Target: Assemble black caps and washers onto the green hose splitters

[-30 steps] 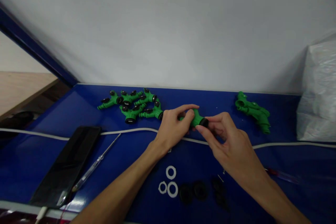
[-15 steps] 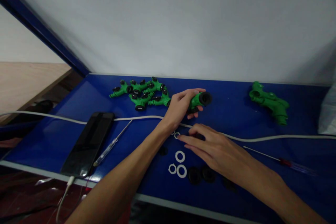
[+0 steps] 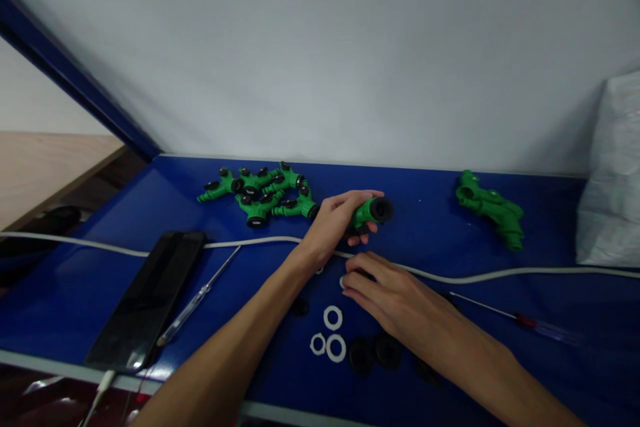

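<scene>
My left hand point(image 3: 333, 223) is wrapped round a green hose splitter point(image 3: 364, 213), whose black collar point(image 3: 382, 209) points to the right and toward me. Below it, my right hand point(image 3: 373, 287) pinches a small white ring point(image 3: 343, 283) at its fingertips; most of the ring is hidden. Closer to me lie several loose white rings, among them a thick one point(image 3: 333, 317) and a thinner one point(image 3: 318, 344). Black round caps point(image 3: 361, 355) sit beside them, partly under my right forearm. Another white ring point(image 3: 319, 270) shows beside my left wrist.
Several green splitters with black fittings point(image 3: 257, 210) are grouped at the back left. Two green bodies point(image 3: 493, 207) lie at the right. A phone point(image 3: 150, 300), a clear-handled screwdriver point(image 3: 197, 300), a red-and-clear-handled screwdriver point(image 3: 525, 322), a white cable point(image 3: 470, 278) and a plastic bag point(image 3: 613, 180) surround my arms.
My right fingers have closed on a small white ring and drawn it a little away from the spot beside my left wrist. The view has shifted slightly; my left hand keeps its hold.
</scene>
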Motion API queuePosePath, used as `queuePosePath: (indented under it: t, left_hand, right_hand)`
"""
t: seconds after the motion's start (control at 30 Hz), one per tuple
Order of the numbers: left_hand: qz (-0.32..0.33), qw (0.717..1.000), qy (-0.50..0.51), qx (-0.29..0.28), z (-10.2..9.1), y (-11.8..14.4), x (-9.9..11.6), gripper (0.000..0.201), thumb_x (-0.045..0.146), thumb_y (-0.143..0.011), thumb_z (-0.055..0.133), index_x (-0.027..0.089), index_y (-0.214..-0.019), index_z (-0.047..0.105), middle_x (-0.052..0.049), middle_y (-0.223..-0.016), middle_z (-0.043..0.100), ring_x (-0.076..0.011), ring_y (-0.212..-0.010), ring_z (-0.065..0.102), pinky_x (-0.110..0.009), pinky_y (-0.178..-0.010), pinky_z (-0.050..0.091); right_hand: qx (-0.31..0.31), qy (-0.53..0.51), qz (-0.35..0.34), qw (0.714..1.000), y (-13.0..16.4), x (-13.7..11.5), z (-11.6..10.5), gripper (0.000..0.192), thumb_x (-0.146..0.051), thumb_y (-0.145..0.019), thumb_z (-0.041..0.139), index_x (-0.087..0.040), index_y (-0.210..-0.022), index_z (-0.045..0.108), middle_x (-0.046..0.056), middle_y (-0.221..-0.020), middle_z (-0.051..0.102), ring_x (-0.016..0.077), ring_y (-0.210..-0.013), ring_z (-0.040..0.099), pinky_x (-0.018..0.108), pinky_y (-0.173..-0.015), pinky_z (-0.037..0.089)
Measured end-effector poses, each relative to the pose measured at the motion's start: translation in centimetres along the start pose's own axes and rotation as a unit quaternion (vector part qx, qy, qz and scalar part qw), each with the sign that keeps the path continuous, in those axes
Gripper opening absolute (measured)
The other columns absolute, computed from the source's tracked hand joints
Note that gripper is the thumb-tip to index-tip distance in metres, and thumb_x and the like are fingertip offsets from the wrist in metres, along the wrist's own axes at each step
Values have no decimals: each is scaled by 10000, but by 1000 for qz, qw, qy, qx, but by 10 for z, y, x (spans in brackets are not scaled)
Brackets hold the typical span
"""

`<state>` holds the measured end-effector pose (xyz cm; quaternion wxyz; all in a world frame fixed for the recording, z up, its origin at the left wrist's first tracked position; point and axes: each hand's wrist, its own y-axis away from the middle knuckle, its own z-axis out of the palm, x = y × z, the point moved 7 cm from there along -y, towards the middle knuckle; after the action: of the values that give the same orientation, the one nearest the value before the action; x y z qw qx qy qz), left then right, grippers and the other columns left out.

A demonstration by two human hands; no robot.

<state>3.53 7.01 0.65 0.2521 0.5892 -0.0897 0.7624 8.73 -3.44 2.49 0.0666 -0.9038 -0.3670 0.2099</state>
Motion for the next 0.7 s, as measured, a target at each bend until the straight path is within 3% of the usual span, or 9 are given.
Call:
queuePosePath:
  t: [0.1, 0.17, 0.27, 0.4, 0.7]
  left_hand:
    - [-5, 1000, -4, 2, 0, 0, 0, 436, 446, -915, 568, 147, -1202, 703, 0, -644, 626, -85, -477, 541, -176, -406, 311]
    - [-5, 1000, -10, 4, -1, 0, 0, 425, 445, -919, 567, 155, -1194, 709, 3, -646, 625, -85, -482, 541, -176, -411, 317]
    - [7, 1000, -22, 10, -2, 0, 1, 399, 431, -918, 576, 161, -1170, 727, 1, -676, 634, -83, -506, 538, -174, -423, 335]
    - [15, 999, -34, 9, -2, -1, 1, 417, 430, -916, 574, 153, -1191, 719, -7, -687, 641, -91, -512, 555, -173, -413, 344]
    - [6, 998, -67, -2, 2, 0, -1, 427, 432, -929, 562, 143, -1211, 701, 2, -635, 636, -89, -457, 554, -173, -386, 358]
  right_hand:
    - [5, 2, -14, 1000, 1, -3, -3, 184, -29, -933, 579, -165, -952, 701, 70, -994, 704, 209, -924, 714, 367, -851, 634]
    - [40, -18, -29, 999, 1, -6, -14, 173, -54, -955, 562, -166, -958, 694, 75, -1012, 712, 197, -946, 717, 341, -866, 632]
    - [146, -42, -15, 988, 4, 0, -44, 131, -108, -975, 574, -183, -1016, 674, 73, -1047, 718, 174, -981, 721, 298, -889, 618]
    - [271, 35, 61, 960, 12, 18, -80, 158, -93, -958, 608, -225, -1037, 646, 66, -1052, 710, 167, -967, 716, 307, -893, 602]
    - [264, 80, 88, 957, 14, 30, -78, 164, -99, -970, 598, -204, -1078, 663, 93, -1069, 664, 186, -946, 694, 316, -832, 591]
